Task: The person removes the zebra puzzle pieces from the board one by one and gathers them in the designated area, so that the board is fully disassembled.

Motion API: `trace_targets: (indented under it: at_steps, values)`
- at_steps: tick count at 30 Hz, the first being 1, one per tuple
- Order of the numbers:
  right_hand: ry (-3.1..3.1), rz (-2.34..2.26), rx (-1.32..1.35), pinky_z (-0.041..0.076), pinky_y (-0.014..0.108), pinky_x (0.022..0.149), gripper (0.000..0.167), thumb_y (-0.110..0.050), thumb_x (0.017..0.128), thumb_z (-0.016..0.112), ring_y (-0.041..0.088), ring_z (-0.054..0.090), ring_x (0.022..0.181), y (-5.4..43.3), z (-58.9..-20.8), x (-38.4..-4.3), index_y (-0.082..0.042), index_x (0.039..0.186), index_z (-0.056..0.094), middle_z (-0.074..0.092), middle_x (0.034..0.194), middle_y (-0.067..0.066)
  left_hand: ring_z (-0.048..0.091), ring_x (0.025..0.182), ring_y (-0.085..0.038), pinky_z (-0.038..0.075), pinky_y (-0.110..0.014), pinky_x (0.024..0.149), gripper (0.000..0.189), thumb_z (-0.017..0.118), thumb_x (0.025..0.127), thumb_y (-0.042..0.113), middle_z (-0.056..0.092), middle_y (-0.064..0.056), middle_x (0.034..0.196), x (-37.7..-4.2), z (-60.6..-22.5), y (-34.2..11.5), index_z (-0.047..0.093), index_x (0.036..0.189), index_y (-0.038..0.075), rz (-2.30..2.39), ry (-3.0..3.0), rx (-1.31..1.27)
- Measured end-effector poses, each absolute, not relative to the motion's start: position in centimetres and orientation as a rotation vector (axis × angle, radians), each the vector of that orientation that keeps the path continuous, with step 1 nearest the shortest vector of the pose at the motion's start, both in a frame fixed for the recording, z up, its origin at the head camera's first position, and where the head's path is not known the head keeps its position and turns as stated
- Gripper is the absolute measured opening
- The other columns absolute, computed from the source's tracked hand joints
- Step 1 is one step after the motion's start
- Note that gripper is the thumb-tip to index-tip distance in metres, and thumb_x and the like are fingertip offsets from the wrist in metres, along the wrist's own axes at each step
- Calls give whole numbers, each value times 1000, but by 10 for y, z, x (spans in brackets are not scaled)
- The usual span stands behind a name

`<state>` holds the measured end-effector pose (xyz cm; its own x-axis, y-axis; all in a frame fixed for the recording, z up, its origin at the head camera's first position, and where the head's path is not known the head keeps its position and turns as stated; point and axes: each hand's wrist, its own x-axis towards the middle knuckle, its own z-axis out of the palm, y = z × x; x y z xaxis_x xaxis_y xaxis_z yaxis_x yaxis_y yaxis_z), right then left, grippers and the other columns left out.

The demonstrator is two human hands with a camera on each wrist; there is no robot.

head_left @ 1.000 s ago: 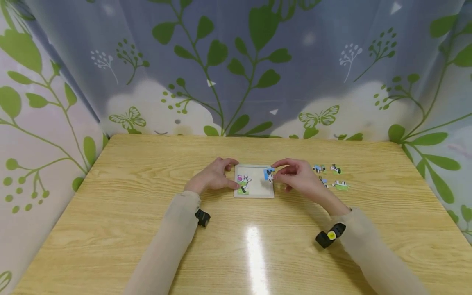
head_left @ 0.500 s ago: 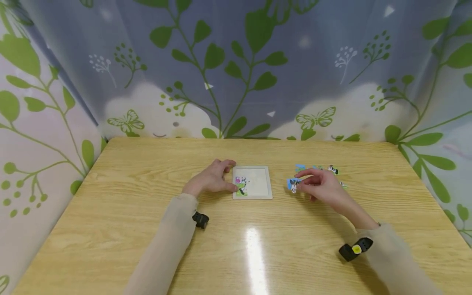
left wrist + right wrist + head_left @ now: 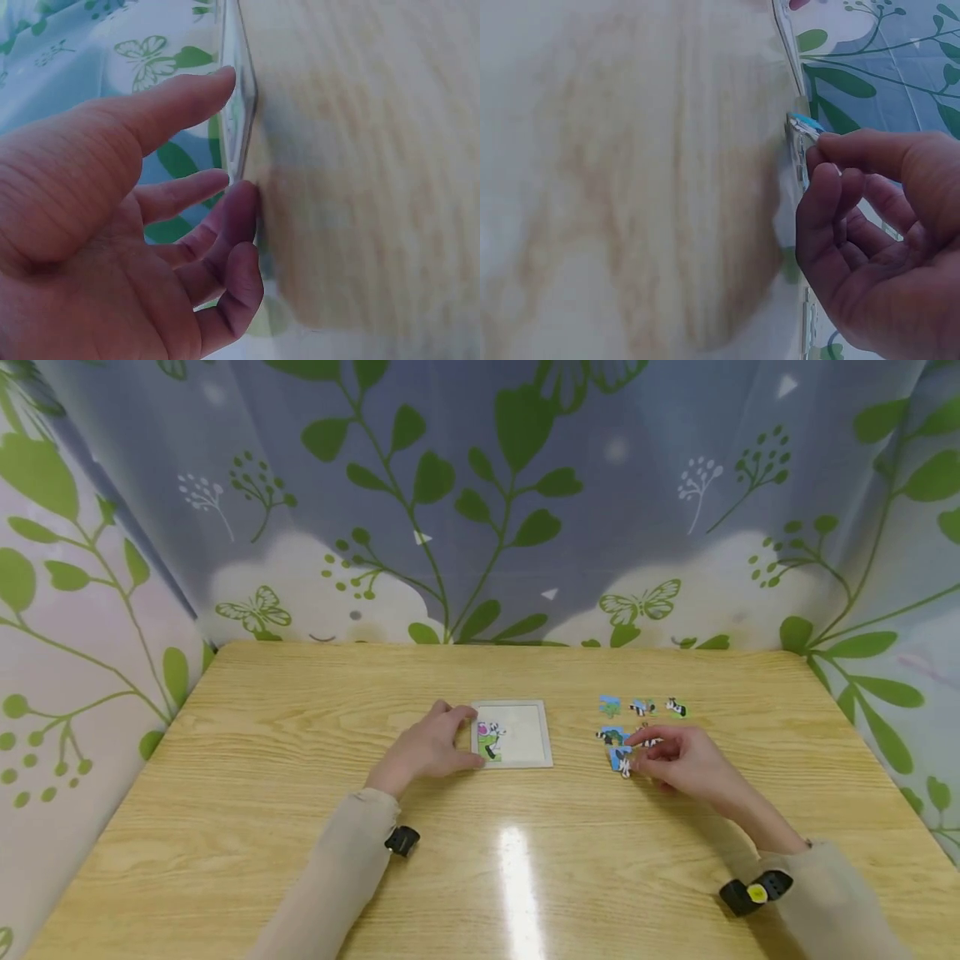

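Note:
In the head view, a pale puzzle tray (image 3: 548, 735) lies on the table with a green, pink and white jigsaw piece (image 3: 491, 745) in its near left corner. My left hand (image 3: 429, 750) is at the tray's left side, thumb over the near corner and fingertips at the far one. In the left wrist view, its thumb (image 3: 184, 105) reaches out straight against the tray edge. My right hand (image 3: 690, 768) pinches a jigsaw piece (image 3: 621, 762), blue with a black-and-white figure, between thumb and index finger. In the right wrist view, that piece (image 3: 804, 126) stands out past the fingertips.
Several loose jigsaw pieces lie around the right hand, among them a blue-and-green one (image 3: 610, 706), a black-and-white one (image 3: 676, 707) and a blue one (image 3: 612, 736) just behind the held piece. A leaf-patterned curtain (image 3: 480, 518) hangs along the back of the wooden table (image 3: 337, 693).
My right hand has carried the blue jigsaw piece from the tray's right edge off to the right, beside the loose pieces. The left hand stays at the tray's left side.

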<state>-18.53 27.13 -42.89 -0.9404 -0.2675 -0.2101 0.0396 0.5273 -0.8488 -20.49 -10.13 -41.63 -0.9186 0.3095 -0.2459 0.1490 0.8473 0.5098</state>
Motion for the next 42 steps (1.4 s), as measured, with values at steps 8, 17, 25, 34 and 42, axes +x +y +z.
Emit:
trace_targets:
  at_steps: [8,17,25,34,42]
  values:
    - [2496,-1282,-147,48,28,52,32,-14,93,72,10,50,54,269,-430,-183,-4,123,67,72,83,9,56,120,-27,47,-50,105,75,82,85,36,52,-10,138,-206,-423,-105,49,151,18,806,2694,328]
    - [2504,-1276,-136,48,29,52,32,-15,93,72,11,52,55,269,-432,-184,-4,123,67,71,85,8,54,121,-26,46,-49,106,71,82,86,34,52,-11,135,-209,-426,-109,51,148,18,881,2653,324]
    - [2526,-1287,-101,51,30,55,37,-20,95,72,11,53,62,271,-435,-183,-6,129,64,67,89,9,55,121,-26,47,-48,105,67,79,88,34,54,-11,134,-211,-425,-108,52,147,18,878,2658,326]
    - [2570,-1298,-172,53,30,55,32,-26,98,70,15,59,62,263,-430,-184,-8,124,66,67,91,13,54,121,-25,47,-48,105,72,79,88,34,53,-10,135,-212,-424,-108,48,151,19,858,2657,313]
    - [2591,-1325,-293,49,31,54,30,-26,99,68,20,60,62,237,-423,-196,-8,123,67,70,102,17,54,121,-25,47,-48,105,74,80,88,35,52,-11,135,-212,-424,-108,46,152,19,861,2646,313]
